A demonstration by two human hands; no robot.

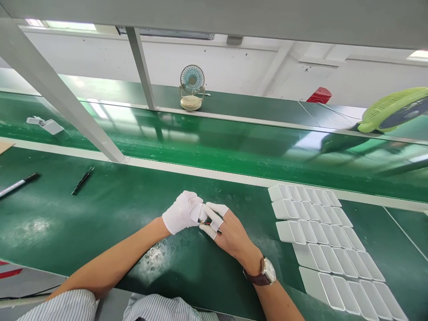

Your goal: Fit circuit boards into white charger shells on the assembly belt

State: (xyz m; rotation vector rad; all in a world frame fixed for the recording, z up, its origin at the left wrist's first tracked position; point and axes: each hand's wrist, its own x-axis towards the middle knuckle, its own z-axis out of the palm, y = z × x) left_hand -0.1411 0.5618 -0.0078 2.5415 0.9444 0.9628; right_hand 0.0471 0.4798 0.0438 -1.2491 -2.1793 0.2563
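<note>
My left hand (183, 212), in a white glove, is closed around a small white plastic casing (197, 213) in front of my body. My right hand (230, 232) has white covers on some fingers and a watch at the wrist. Its fingers pinch a thin dark electronic part (207, 222) at the casing's open end. Bits of red and gold show on this part, but the fingers hide most of it. Whether it lies inside the casing or only against it, I cannot tell.
Rows of white casings (321, 232) stand at right on the green table (140, 191). Black tweezers (83, 181) and a marker pen (20, 185) lie left. Beyond the rail are white pieces (47, 125), a small fan (191, 87) and a green fan (394, 109). A slanted post (67, 89) rises left.
</note>
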